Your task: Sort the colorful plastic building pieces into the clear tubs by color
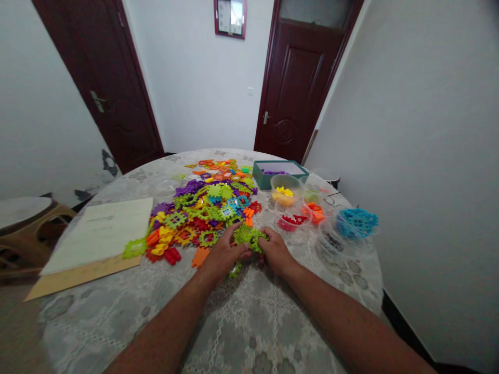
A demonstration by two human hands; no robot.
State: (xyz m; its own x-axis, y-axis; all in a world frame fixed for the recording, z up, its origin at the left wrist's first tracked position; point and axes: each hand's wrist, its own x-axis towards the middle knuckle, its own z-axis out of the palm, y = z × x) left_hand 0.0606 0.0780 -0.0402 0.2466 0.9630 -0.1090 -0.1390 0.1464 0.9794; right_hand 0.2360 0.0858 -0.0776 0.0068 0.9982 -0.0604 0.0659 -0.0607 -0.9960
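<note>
Both hands hold a bundle of lime-green plastic building pieces just above the table, at the near edge of a mixed heap. My left hand is closed on the left side of these pieces, its thumb along the near side. From the right, my right hand grips the same pieces with bent fingers. How many pieces are held cannot be made out. Below my left hand lies another green piece, partly hidden. An orange square piece rests by my left wrist.
A wide heap of coloured pieces spreads left and ahead. On the right stand a green box with purple pieces, a tub with yellow ones, further clear tubs, and blue lattice pieces. Paper sheets lie at the left.
</note>
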